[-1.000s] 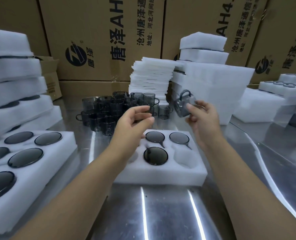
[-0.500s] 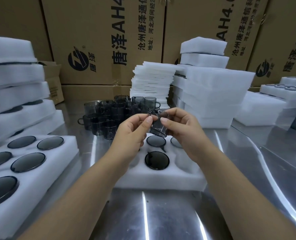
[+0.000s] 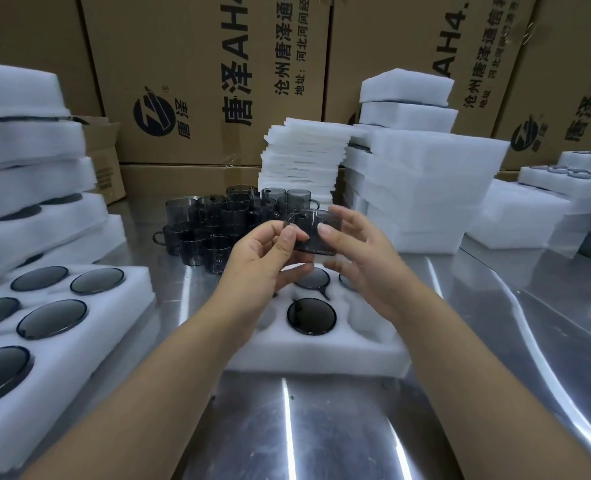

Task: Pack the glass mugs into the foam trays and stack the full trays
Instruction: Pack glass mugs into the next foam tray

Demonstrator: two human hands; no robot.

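Observation:
Both hands hold one smoky grey glass mug (image 3: 316, 233) in the air above a white foam tray (image 3: 325, 351). My left hand (image 3: 266, 261) pinches its handle side, my right hand (image 3: 359, 258) grips its body from the right. The tray lies on the steel table and has dark mugs in some of its pockets (image 3: 311, 316), partly hidden by my hands. A cluster of loose grey mugs (image 3: 217, 223) stands behind the tray. A filled foam tray (image 3: 65, 306) with several mugs sits at the near left.
Stacked filled trays (image 3: 27, 188) rise at the far left. A pile of thin foam sheets (image 3: 304, 161) and thick foam blocks (image 3: 425, 188) stand behind. More trays (image 3: 564, 178) sit at the right. Cardboard boxes (image 3: 200, 74) wall the back.
My right hand brought the mug from the upper right to the middle. My left hand rose to meet it, and both hands now hold it slightly higher and turned.

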